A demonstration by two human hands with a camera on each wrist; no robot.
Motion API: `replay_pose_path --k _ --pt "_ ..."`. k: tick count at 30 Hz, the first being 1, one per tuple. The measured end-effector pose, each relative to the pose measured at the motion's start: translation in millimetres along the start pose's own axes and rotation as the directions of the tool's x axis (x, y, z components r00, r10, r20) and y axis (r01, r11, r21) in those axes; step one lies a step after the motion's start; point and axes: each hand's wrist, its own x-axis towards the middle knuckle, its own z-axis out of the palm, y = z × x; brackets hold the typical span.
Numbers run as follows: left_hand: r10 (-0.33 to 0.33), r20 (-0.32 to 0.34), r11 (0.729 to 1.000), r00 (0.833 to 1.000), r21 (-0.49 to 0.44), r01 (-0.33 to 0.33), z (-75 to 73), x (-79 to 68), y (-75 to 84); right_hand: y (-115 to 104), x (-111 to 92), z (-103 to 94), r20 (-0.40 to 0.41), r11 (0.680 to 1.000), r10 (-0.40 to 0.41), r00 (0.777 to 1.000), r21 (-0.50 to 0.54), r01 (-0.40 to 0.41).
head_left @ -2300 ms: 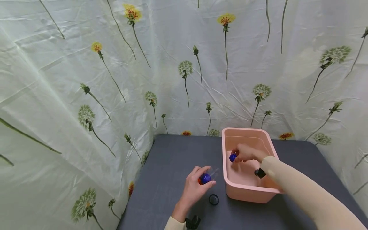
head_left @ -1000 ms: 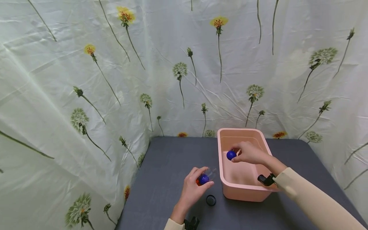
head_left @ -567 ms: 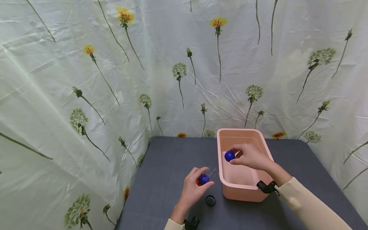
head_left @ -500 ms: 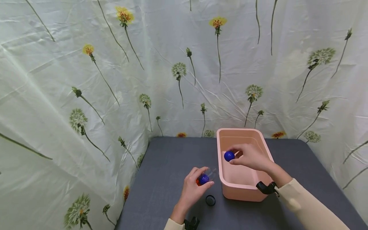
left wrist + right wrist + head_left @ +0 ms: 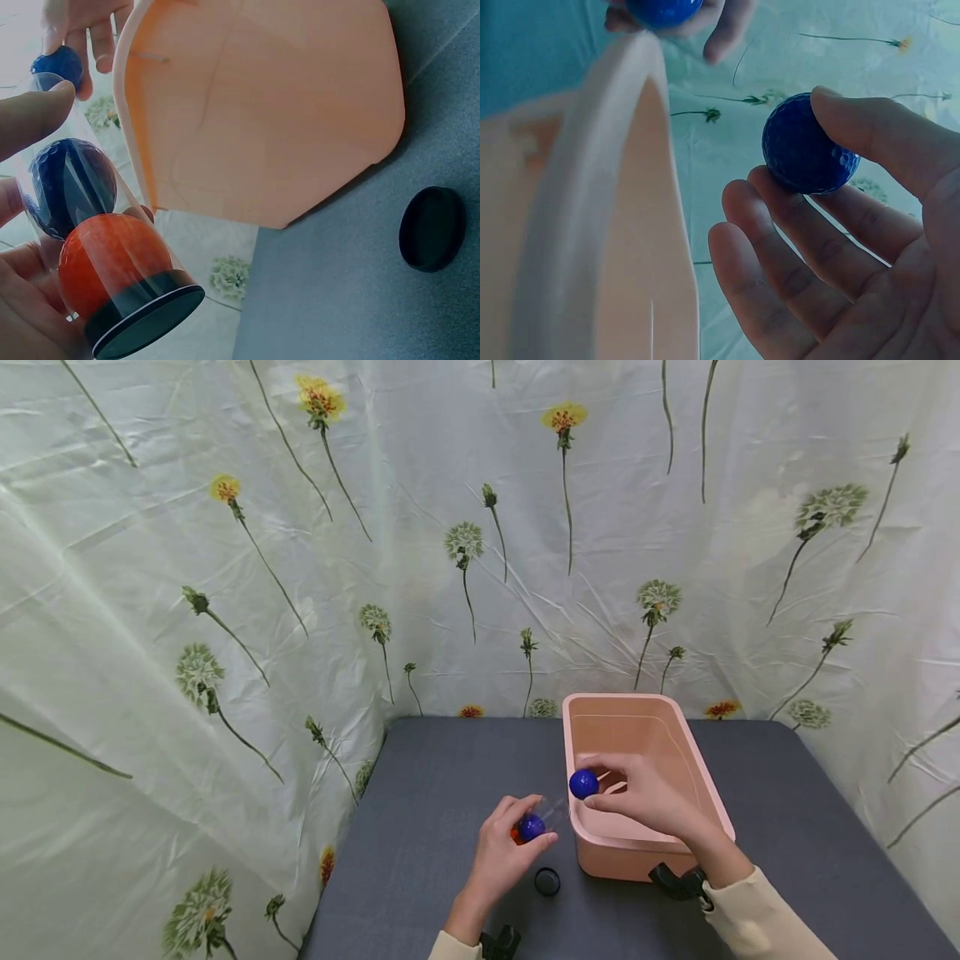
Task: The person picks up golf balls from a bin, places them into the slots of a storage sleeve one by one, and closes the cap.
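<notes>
Near left hand [image 5: 504, 846] and bin [image 5: 618, 860] lies a black cap [image 5: 547, 882]

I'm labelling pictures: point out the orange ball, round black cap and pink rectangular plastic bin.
Orange ball [image 5: 112, 255]: left wrist view, middle of its visible side.
Round black cap [image 5: 547, 882]: head view, middle of its face.
Pink rectangular plastic bin [image 5: 617, 860]: head view, near outer wall.

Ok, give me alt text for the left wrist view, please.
Left hand holding a clear tube with a blue ball and orange ball inside; right hand holding a second blue ball. Nearby, a peach bin and black cap.
</notes>
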Motion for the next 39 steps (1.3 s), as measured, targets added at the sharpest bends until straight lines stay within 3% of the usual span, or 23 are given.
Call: replay_pose_path --k 9,25,33,39 --pt "-0.019 0.012 1.000 1.000 0.002 0.019 -0.3 -3.4 1.7 -5 -7 23.0 0.013 0.999 0.006 1.000 0.042 -0.006" --pt "0.057 -0.004 0.998 0.998 -0.002 -0.057 -0.8 -7.1 0.0 -4 -12 34.4 -0.005 0.997 -0.006 1.000 0.071 0.006" --pt "0.072 -0.028 0.997 0.997 -0.032 -0.073 -1.0 -9.6 -2.5 -7 -19 35.6 -0.040 0.997 0.009 0.999 0.075 -0.006" --pt "0.096 -0.056 0.991 0.994 -0.093 -0.101 -5.9 -11.7 -5.2 -12 -27 43.3 -0.121 0.996 -0.003 0.993 0.088 0.013"
